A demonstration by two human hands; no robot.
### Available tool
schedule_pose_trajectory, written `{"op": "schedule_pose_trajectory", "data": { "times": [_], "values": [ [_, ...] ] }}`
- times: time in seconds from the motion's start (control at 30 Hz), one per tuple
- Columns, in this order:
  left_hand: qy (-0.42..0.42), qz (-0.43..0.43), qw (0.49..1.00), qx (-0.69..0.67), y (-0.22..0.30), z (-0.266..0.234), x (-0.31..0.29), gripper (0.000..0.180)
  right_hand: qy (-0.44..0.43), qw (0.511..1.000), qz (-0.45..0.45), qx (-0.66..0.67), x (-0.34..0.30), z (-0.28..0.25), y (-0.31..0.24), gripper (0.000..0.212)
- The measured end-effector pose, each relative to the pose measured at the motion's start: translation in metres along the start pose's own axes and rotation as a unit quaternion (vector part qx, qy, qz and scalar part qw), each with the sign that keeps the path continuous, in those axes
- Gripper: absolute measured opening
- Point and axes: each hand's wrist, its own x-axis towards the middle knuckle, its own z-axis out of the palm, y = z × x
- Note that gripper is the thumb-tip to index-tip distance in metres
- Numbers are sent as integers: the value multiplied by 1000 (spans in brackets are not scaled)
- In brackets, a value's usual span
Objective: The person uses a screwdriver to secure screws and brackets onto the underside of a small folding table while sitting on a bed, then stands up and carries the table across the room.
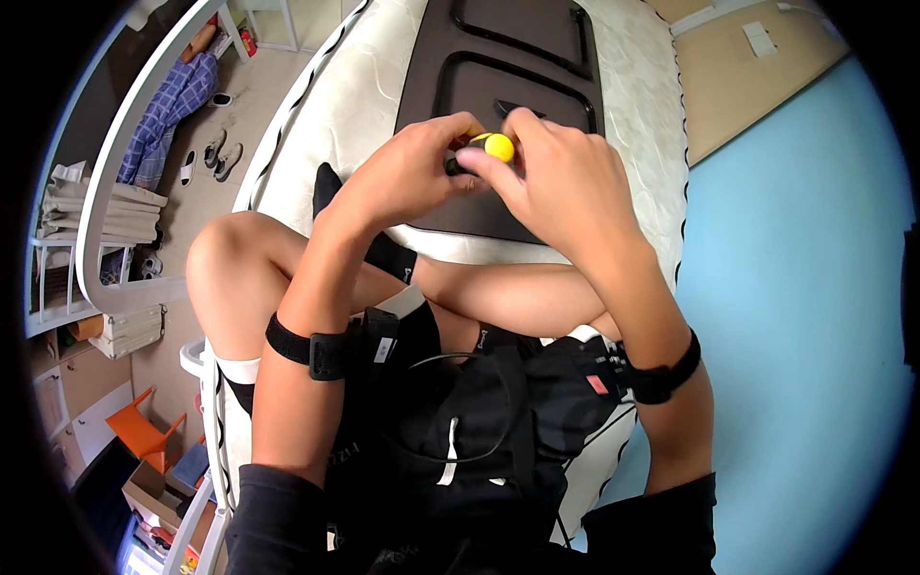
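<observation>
Gripping 1 yel/blk obj (497,148) w/ L hand (401,172) & R hand (567,180), above 1 folded tbl (479,216).

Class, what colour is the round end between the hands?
Round end: bright yellow, best seen in head view.

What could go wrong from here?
1. Slip: the small yellow-and-black item sits between the fingers of the left grip and right grip, above the dark board. If dropped, it might roll under the black bars.
2. Bump: a small dark piece lies on the board just beyond the fingers; a stray move could knock it.
3. Blind spot: fingers cover much of the item, so a poor hold could go unnoticed on camera.
</observation>
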Motion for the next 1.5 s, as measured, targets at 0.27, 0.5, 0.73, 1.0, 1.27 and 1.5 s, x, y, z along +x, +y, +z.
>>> {"op": "schedule_pose_trajectory", "data": {
  "times": [0.27,0.5,0.73,1.0,1.27,1.5],
  "values": [
    [-23,-44,999,7,4,0,1,43,24,999,-13,-32,7,13,6,34],
    [20,11,1000,12,-3,5,0,36,1,1000,-17,12,8,9,8,34],
    [4,-5,1000,30,7,0,1,34,91,980,-124,127,0,21,27,34],
    [39,33,998,28,-9,5,2,32,132,979,-121,98,7,21,18,37],
    [11,-29,999,12,-15,3,3,31,116,984,-112,73,16,16,15,35],
    [4,-27,999,26,-16,-1,3,31,112,990,-74,50,21,20,12,40]
  ]
}}
